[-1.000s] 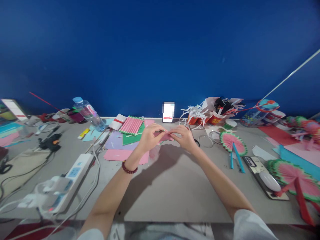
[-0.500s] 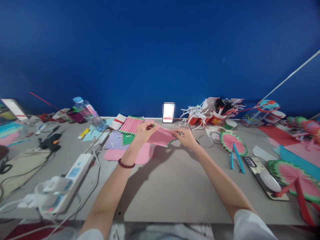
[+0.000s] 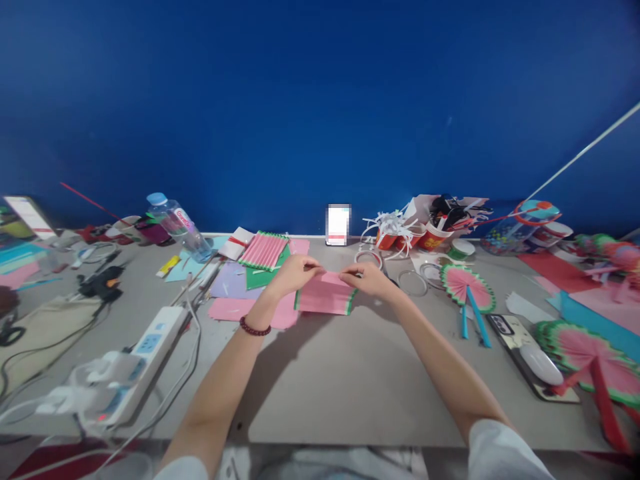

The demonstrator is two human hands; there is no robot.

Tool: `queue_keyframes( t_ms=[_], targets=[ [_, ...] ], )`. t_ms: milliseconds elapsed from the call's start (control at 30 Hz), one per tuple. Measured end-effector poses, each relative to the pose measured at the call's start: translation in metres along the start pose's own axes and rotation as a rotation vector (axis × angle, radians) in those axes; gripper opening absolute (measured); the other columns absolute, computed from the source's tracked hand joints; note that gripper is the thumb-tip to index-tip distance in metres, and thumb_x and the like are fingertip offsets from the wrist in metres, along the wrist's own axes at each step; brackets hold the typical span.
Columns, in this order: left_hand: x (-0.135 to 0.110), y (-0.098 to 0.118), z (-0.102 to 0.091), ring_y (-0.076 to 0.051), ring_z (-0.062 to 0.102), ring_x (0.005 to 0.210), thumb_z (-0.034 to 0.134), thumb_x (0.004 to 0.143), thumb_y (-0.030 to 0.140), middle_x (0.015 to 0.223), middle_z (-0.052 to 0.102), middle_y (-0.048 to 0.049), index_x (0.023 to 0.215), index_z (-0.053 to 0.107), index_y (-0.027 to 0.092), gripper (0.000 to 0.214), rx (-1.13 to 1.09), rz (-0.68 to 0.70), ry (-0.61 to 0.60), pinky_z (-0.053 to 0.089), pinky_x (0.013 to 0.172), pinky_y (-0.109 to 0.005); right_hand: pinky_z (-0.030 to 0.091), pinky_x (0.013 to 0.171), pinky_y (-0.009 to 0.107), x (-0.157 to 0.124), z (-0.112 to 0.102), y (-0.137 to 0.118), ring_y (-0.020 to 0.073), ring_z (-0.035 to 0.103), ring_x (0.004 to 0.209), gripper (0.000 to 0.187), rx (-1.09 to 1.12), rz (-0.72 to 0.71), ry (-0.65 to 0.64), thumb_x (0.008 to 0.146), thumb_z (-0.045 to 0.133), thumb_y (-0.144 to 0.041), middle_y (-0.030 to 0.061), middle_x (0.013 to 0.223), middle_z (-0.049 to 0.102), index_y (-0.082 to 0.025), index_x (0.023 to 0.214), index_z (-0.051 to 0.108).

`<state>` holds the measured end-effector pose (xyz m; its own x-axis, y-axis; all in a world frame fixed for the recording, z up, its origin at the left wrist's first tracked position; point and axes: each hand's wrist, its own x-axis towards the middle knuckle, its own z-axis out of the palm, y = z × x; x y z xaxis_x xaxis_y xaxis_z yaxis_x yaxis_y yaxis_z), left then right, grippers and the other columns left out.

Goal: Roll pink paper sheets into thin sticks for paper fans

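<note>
A pink sheet of paper (image 3: 325, 295) with green side edges hangs from both my hands just above the table. My left hand (image 3: 296, 273) pinches its far edge on the left. Close beside it, my right hand (image 3: 367, 277) pinches the same edge further right. To the left of the sheet lies a pleated pink paper (image 3: 265, 250) with green ends, on top of a green sheet (image 3: 257, 280). Pink sheets (image 3: 235, 309) and a purple sheet (image 3: 227, 283) lie beneath and around these.
A power strip (image 3: 150, 350) with plugs and cables is at left, near a tilted bottle (image 3: 180, 223). A lit phone (image 3: 339, 225) stands against the wall. Paper fans (image 3: 467, 287) and a mouse (image 3: 540, 363) on a phone lie at right. Cups of paper strips (image 3: 387, 237) stand behind.
The pink sheet has turned and now hangs squarely toward me, with both green edges showing. My hands have come closer together along its far edge. More of the green sheet shows.
</note>
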<state>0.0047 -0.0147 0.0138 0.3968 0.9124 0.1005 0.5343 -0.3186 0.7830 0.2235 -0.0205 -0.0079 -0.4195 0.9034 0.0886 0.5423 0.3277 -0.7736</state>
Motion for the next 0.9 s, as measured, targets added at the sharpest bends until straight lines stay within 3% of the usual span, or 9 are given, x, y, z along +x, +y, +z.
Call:
queue_keyframes(
  t_ms=[267, 500, 667, 800, 900],
  targets=[
    [0.005, -0.014, -0.005, -0.015, 0.057, 0.069, 0.061, 0.075, 0.039, 0.072, 0.068, -0.0037, 0.069, 0.069, 0.016, 0.025, -0.055, -0.097, 0.046, 0.042, 0.066, -0.025, 0.048, 0.078, 0.027, 0.001, -0.015, 0.013, 0.0182, 0.065, 0.081, 0.028, 0.097, 0.093, 0.02, 0.078, 0.056, -0.039, 0.003, 0.09, 0.073, -0.018, 0.088, 0.073],
    [0.006, -0.025, -0.007, -0.016, 0.057, 0.069, 0.061, 0.073, 0.041, 0.072, 0.068, -0.0035, 0.072, 0.071, 0.016, 0.027, -0.114, -0.098, -0.14, 0.043, 0.064, -0.025, 0.046, 0.067, 0.026, 0.003, -0.013, 0.019, 0.0159, 0.061, 0.068, 0.024, 0.035, 0.092, 0.037, 0.076, 0.053, -0.033, 0.0003, 0.071, 0.068, -0.017, 0.076, 0.072],
    [0.006, -0.034, -0.015, -0.018, 0.061, 0.083, 0.064, 0.074, 0.044, 0.088, 0.07, -0.0072, 0.09, 0.073, 0.018, 0.032, -0.268, -0.14, -0.226, 0.047, 0.07, -0.025, 0.046, 0.061, 0.025, 0.002, -0.015, 0.021, 0.0137, 0.056, 0.059, 0.025, 0.085, 0.127, 0.043, 0.076, 0.053, -0.035, -0.0002, 0.063, 0.063, -0.016, 0.074, 0.07],
    [0.006, -0.039, -0.018, -0.014, 0.059, 0.077, 0.071, 0.07, 0.042, 0.094, 0.066, -0.0076, 0.106, 0.067, 0.019, 0.043, -0.394, -0.214, -0.271, 0.05, 0.065, -0.024, 0.048, 0.058, 0.024, 0.004, -0.016, 0.026, 0.0132, 0.057, 0.058, 0.025, 0.21, 0.193, 0.079, 0.075, 0.053, -0.037, 0.0012, 0.068, 0.064, -0.017, 0.076, 0.067],
    [0.009, -0.046, -0.01, -0.011, 0.056, 0.071, 0.074, 0.067, 0.04, 0.094, 0.062, -0.0065, 0.11, 0.065, 0.019, 0.049, -0.417, -0.202, -0.233, 0.051, 0.059, -0.024, 0.046, 0.055, 0.023, 0.007, -0.011, 0.031, 0.0126, 0.055, 0.056, 0.022, 0.148, 0.194, 0.167, 0.075, 0.052, -0.035, 0.001, 0.067, 0.064, -0.017, 0.073, 0.066]
  ],
)
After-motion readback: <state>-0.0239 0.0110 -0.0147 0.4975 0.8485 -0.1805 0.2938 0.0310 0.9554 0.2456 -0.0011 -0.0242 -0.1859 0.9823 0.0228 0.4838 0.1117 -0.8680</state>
